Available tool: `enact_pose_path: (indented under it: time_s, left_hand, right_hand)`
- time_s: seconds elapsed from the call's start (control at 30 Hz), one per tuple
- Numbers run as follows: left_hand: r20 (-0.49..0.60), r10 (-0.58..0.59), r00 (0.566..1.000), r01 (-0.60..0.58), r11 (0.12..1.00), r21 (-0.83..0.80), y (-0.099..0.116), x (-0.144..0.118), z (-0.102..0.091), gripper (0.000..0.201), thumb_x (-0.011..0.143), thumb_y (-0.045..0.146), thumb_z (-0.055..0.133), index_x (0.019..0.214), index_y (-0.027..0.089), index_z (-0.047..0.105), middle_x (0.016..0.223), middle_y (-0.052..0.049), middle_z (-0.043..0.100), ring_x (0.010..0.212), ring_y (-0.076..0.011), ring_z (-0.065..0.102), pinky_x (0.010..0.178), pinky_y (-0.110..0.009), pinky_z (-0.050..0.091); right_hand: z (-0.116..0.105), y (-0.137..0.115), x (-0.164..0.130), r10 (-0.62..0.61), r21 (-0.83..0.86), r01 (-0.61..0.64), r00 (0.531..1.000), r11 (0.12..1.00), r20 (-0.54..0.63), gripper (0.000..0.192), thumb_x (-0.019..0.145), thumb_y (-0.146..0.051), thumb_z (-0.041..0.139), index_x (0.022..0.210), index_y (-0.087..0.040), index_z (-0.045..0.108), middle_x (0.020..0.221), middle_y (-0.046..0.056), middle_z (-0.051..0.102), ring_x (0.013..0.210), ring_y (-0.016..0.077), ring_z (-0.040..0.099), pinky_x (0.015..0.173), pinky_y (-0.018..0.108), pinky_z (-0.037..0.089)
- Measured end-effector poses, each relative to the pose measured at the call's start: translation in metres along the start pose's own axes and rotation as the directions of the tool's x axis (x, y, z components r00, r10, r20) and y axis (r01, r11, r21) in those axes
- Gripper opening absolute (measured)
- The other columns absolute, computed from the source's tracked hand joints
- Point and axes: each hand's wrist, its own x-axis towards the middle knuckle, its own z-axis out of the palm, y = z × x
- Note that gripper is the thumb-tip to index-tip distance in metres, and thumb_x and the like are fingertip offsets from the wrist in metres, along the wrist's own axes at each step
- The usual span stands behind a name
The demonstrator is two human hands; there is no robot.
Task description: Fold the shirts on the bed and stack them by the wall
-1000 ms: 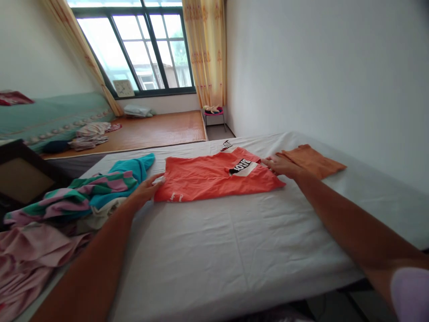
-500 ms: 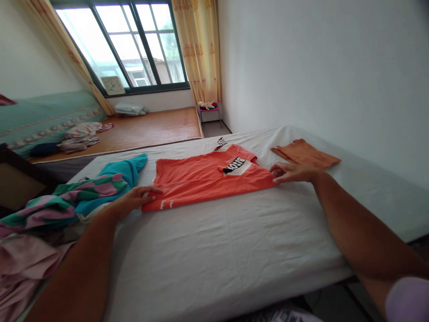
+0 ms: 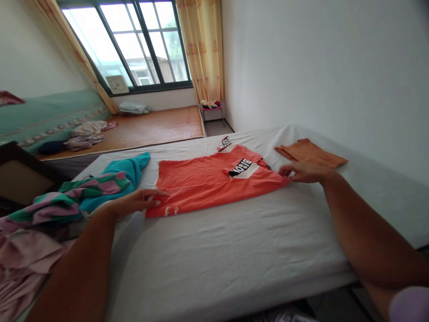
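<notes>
An orange-red T-shirt lies partly folded on a white-sheeted bed, its sleeves bearing white and black lettered bands. At its near left corner, by the hem and some small white print, my left hand pinches the cloth between thumb and fingers. My right hand is closed on the shirt's right end, near the collar and shoulder. The cloth lies fairly flat between the two hands. Just beyond my right hand rests a folded brown-orange garment.
Left of the shirt is a heap with a turquoise garment, a striped pink and green one and pale pink cloth. Behind stands another bed with a brown mat. A small stool sits by the white wall.
My right hand has shifted slightly right with the shirt's end, and the shirt appears drawn a little longer. The left hand keeps its hold at the hem. The view has shifted slightly.
</notes>
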Motion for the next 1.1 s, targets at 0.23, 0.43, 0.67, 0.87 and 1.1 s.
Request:
enact_pose_path:
  time_s: [0.23, 0.43, 0.67, 0.87, 1.1]
  left_hand:
    - [-0.167, -0.143, 0.975, 0.105, 0.970, -0.220, -0.007, 0.018, 0.013, 0.072, 0.052, 0.069, 0.077, 0.103, 0.019, 0.076, 0.089, -0.006, 0.071, 0.087, -0.0228, 0.061, 0.069, -0.026, 0.050]
    - [-0.135, -0.132, 0.982, 0.109, 0.979, -0.171, -0.015, 0.021, 0.017, 0.067, 0.053, 0.061, 0.079, 0.103, 0.017, 0.075, 0.070, -0.001, 0.064, 0.064, -0.0154, 0.054, 0.057, -0.024, 0.044]
    - [-0.138, -0.091, 0.986, 0.075, 0.990, -0.121, -0.017, 0.010, 0.006, 0.053, 0.060, 0.056, 0.077, 0.097, 0.018, 0.074, 0.080, -0.003, 0.067, 0.072, -0.0175, 0.058, 0.062, -0.024, 0.046]
    - [-0.227, -0.044, 0.973, 0.141, 0.890, 0.433, -0.016, 0.015, 0.011, 0.058, 0.065, 0.048, 0.073, 0.119, 0.026, 0.070, 0.102, -0.006, 0.065, 0.091, -0.0258, 0.064, 0.083, -0.034, 0.051]
    - [-0.046, 0.436, 0.899, -0.356, 0.787, 0.503, 0.053, 0.036, 0.109, 0.053, 0.101, 0.045, 0.025, 0.141, 0.022, 0.051, 0.149, -0.006, 0.046, 0.140, -0.0209, 0.037, 0.117, -0.039, 0.029]
  right_hand:
    - [0.041, -0.047, 0.047, -0.033, -0.105, 0.001, 0.949, 0.994, -0.312, 0.034, 0.090, -0.028, 0.047, 0.117, -0.019, 0.065, 0.115, 0.011, 0.069, 0.102, 0.0276, 0.064, 0.090, 0.038, 0.047]
    - [0.064, -0.064, 0.068, 0.024, -0.106, -0.066, 0.933, 0.992, -0.359, 0.039, 0.087, -0.031, 0.057, 0.124, -0.019, 0.061, 0.116, 0.012, 0.069, 0.103, 0.0291, 0.064, 0.090, 0.039, 0.048]
    - [0.059, -0.067, 0.067, -0.059, -0.086, 0.008, 0.791, 0.996, -0.609, 0.032, 0.094, -0.031, 0.045, 0.120, -0.023, 0.064, 0.115, 0.011, 0.067, 0.107, 0.0285, 0.058, 0.098, 0.041, 0.044]
    - [0.068, -0.070, 0.065, -0.141, -0.287, -0.022, 0.833, 0.958, -0.535, 0.045, 0.089, -0.022, 0.049, 0.134, -0.022, 0.055, 0.142, 0.012, 0.051, 0.124, 0.0346, 0.045, 0.100, 0.052, 0.042]
    - [0.103, -0.130, 0.051, -0.558, -0.220, 0.526, 0.821, 0.822, -0.123, 0.046, 0.099, -0.024, 0.033, 0.142, -0.020, 0.049, 0.143, 0.008, 0.053, 0.134, 0.0203, 0.045, 0.114, 0.041, 0.034]
